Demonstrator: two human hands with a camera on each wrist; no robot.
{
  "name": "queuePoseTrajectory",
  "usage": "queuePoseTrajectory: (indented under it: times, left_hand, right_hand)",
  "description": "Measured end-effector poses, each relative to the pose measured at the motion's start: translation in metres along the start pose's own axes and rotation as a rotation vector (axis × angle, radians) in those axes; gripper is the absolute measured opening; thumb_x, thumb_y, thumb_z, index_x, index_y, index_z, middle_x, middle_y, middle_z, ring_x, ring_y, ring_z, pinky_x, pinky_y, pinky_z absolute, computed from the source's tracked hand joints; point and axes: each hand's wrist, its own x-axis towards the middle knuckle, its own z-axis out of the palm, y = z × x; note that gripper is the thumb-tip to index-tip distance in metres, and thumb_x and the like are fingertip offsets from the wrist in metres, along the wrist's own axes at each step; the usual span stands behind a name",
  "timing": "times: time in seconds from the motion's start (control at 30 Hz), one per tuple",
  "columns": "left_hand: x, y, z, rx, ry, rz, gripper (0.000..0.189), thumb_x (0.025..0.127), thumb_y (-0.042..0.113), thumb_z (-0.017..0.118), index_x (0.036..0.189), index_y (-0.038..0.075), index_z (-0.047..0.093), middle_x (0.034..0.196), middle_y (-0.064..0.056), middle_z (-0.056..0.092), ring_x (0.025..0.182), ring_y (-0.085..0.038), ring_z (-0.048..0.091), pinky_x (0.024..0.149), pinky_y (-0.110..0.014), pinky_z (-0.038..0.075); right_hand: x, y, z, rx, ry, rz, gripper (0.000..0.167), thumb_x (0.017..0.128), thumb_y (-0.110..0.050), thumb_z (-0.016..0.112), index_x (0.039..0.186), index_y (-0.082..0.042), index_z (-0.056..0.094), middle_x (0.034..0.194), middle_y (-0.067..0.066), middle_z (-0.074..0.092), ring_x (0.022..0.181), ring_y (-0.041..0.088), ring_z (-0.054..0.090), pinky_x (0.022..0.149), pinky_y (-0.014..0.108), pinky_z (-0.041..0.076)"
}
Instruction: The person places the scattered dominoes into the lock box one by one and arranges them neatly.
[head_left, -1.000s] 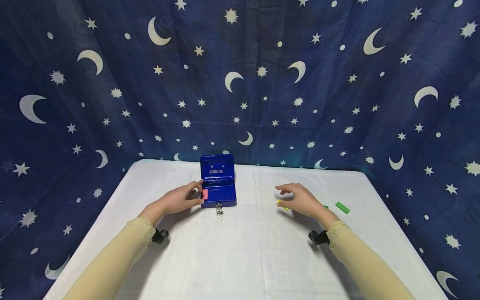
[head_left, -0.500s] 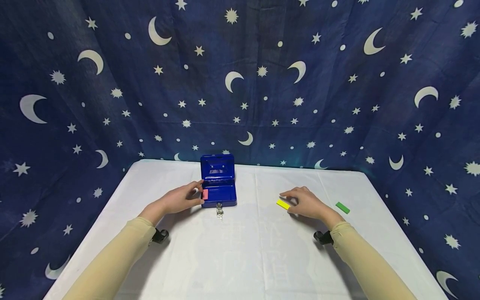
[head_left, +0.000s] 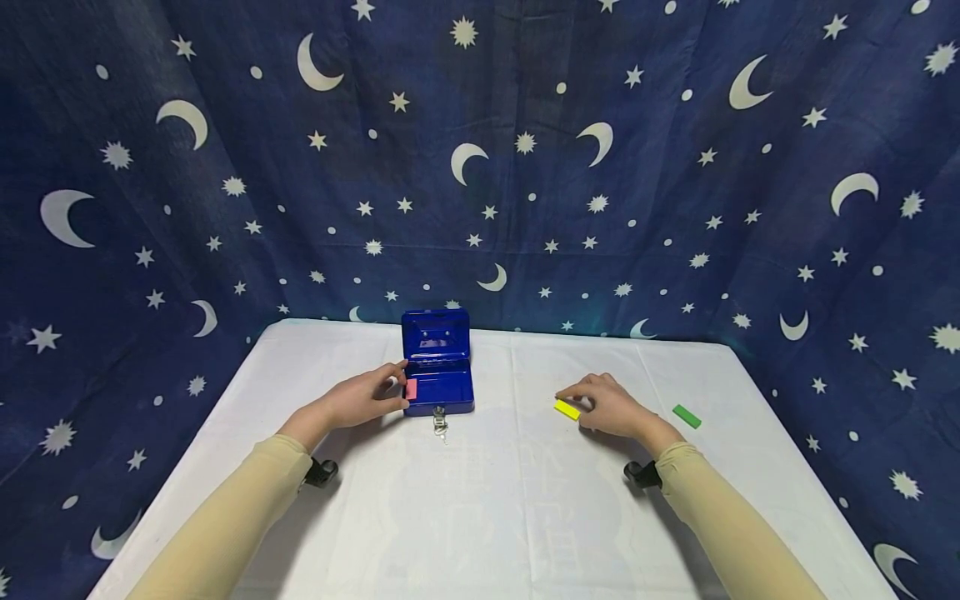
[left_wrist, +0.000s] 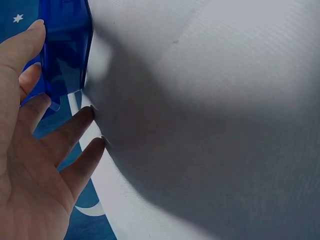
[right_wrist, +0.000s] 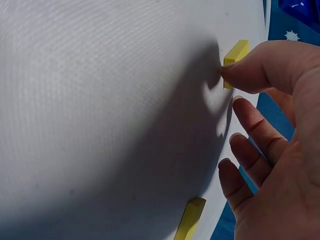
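Note:
A blue cash box [head_left: 442, 386] stands on the white table with its lid up, and a small pink block [head_left: 411, 389] lies inside at the left. My left hand [head_left: 362, 397] holds the box's left side between thumb and index finger; in the left wrist view the other fingers are spread beside it. On the right, my right hand [head_left: 611, 406] pinches a small yellow block [head_left: 567, 410] at the table surface. In the right wrist view the thumb covers part of this yellow block [right_wrist: 237, 51], and the index finger is mostly hidden behind the thumb.
A green block [head_left: 686, 416] lies right of my right hand. Lower in the right wrist view is a yellowish block [right_wrist: 190, 220]. Metal keys [head_left: 440, 427] hang at the box's front latch. A dark blue star-patterned cloth [head_left: 517, 217] rises behind the table.
My right hand has lowered and shifted a little to the right, bringing its thumb and index finger to the yellow block. The left hand and the box stay in place.

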Motion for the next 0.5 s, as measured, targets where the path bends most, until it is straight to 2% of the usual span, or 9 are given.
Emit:
queuePoseTrajectory:
  times: [0.17, 0.3, 0.4, 0.5]
  left_hand:
    - [0.0011, 0.0004, 0.0015, -0.011, -0.001, -0.009, 0.044, 0.096, 0.050, 0.066, 0.128, 0.022, 0.055, 0.165, -0.001, 0.031, 0.139, -0.034, 0.045, 0.109, -0.060, 0.037]
    - [0.0016, -0.0011, 0.0023, 0.003, 0.003, -0.008, 0.059, 0.097, 0.051, 0.065, 0.143, 0.019, 0.049, 0.154, -0.004, 0.047, 0.136, -0.032, 0.048, 0.110, -0.060, 0.037]
    - [0.0020, -0.0013, 0.0017, 0.006, 0.005, -0.013, 0.064, 0.097, 0.050, 0.065, 0.149, 0.018, 0.045, 0.147, -0.005, 0.053, 0.135, -0.032, 0.049, 0.110, -0.059, 0.036]
    - [0.0026, -0.0006, 0.0015, 0.005, 0.005, -0.014, 0.055, 0.097, 0.049, 0.066, 0.141, 0.019, 0.051, 0.155, -0.006, 0.046, 0.137, -0.033, 0.048, 0.111, -0.060, 0.036]
  right_hand:
    - [-0.0015, -0.0015, -0.0001, 0.002, 0.001, 0.015, 0.049, 0.083, -0.013, 0.076, 0.128, -0.030, 0.070, 0.116, -0.004, 0.059, 0.099, 0.019, 0.044, 0.081, 0.038, 0.040]
    - [-0.0026, -0.0017, 0.0004, 0.007, 0.008, 0.025, 0.044, 0.084, -0.026, 0.081, 0.126, -0.029, 0.071, 0.117, -0.003, 0.060, 0.102, 0.019, 0.046, 0.085, 0.040, 0.041]
    - [-0.0035, -0.0011, 0.0027, 0.010, 0.023, 0.027, 0.044, 0.081, -0.036, 0.084, 0.122, -0.028, 0.072, 0.117, -0.003, 0.060, 0.105, 0.020, 0.047, 0.089, 0.042, 0.043]
    - [-0.0053, -0.0024, 0.0050, 0.013, 0.047, 0.013, 0.043, 0.079, -0.041, 0.086, 0.118, -0.027, 0.072, 0.114, -0.003, 0.061, 0.104, 0.020, 0.049, 0.091, 0.044, 0.042]
